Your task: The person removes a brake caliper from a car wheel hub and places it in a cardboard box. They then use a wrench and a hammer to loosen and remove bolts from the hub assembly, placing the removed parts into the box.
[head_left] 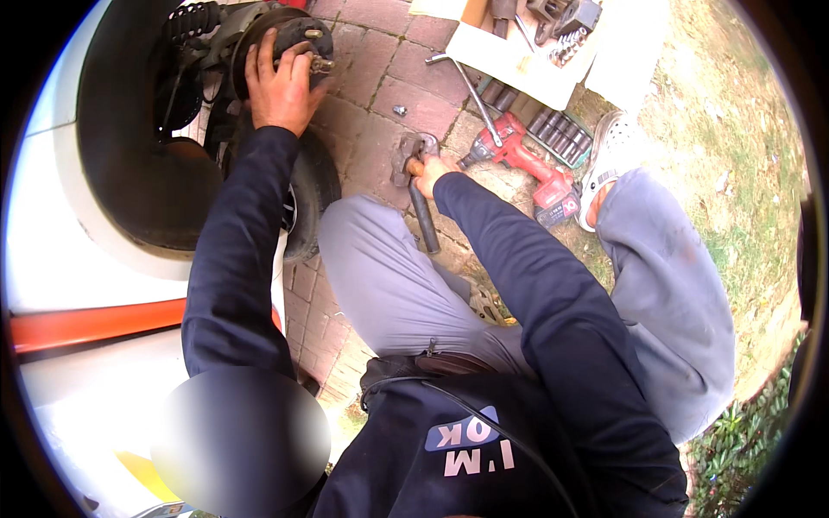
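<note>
My left hand [287, 86] rests on the rusty wheel hub [304, 33] of a white car, its fingers spread over the disc beside the protruding studs. My right hand [434, 175] is closed round the wooden handle of a hammer [402, 159], its metal head low over the paving. A dark bar-shaped tool [424, 220] lies just below the hammer, and a curved metal piece [428, 143] shows beside its head. To the right of that hand lies a red cordless impact wrench [518, 155]. A small nut [400, 110] sits on the bricks between my hands.
A removed wheel [315, 194] lies by the car's dark wheel arch [112, 164]. An open socket case [557, 134] and a bent metal wrench [471, 91] are beyond the impact wrench. Cardboard [518, 65] with more tools lies at the top. My shoe [611, 142] stands beside the case.
</note>
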Demonstrator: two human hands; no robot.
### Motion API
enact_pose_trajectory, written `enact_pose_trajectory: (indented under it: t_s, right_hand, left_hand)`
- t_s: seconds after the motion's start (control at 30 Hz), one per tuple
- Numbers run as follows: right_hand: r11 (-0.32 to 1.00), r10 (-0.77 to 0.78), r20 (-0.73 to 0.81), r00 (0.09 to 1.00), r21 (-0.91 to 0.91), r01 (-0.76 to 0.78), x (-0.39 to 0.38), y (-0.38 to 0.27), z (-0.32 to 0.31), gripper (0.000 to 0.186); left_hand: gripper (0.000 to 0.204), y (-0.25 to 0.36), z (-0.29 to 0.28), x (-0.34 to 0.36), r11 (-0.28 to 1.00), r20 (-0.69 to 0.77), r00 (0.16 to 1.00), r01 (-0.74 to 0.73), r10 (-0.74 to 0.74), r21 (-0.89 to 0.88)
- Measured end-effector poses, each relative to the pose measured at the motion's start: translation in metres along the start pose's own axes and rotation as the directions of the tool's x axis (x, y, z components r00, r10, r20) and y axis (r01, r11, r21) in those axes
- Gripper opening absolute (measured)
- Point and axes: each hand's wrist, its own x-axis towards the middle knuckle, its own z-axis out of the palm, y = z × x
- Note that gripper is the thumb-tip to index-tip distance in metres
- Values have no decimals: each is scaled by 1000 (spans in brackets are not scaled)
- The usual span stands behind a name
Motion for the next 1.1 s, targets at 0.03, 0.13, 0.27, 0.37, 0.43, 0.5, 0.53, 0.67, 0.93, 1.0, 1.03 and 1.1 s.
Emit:
enact_pose_trajectory:
  t_s: [0.03,0.13,0.27,0.37,0.43,0.5,0.53,0.67,0.93,1.0,1.03,1.1]
  right_hand:
    - [1000,3,-3,1000,20,-3,-1,7,7,53]
    - [984,55,22,998,171,-58,3,33,32,52]
    - [979,3,-42,999,205,6,-1,53,25,52]
    - [971,46,-52,998,235,-32,-7,54,6,52]
    - [996,53,-106,993,78,-44,-11,51,0,51]
    - [997,46,-136,990,-54,-54,-17,43,-5,50]
    - [993,43,-144,989,-103,-58,-18,39,-9,50]
    - [984,63,-167,984,-153,-89,-21,44,-7,51]
    - [864,-4,-184,983,494,96,-6,35,15,54]
    - [890,41,-268,962,448,87,-20,-6,-6,46]
    - [918,104,-289,952,397,20,-22,-22,-17,47]
    - [805,188,-326,926,592,45,-24,-45,-15,44]
  left_hand:
    - [41,1,2,-2,1000,-9,1000,17,-17,11]
    - [37,2,8,-1,1000,-64,998,0,1,13]
    - [31,2,11,0,1000,-144,989,-14,12,-11]
    - [27,5,11,5,1000,-197,980,2,-2,-1]
    - [26,9,7,4,1000,-202,979,6,-8,-11]
    - [24,7,6,4,1000,-192,981,16,-16,-6]
    - [23,6,6,7,1000,-193,981,16,-16,0]
    - [24,4,9,3,998,-149,987,65,-65,-1]
    - [25,7,10,2,998,-113,992,58,-60,-21]
    - [24,3,2,-6,998,-139,989,54,-57,-27]
    - [25,4,3,-4,997,-141,988,55,-61,-48]
    - [26,3,3,2,996,-143,988,48,-59,-81]
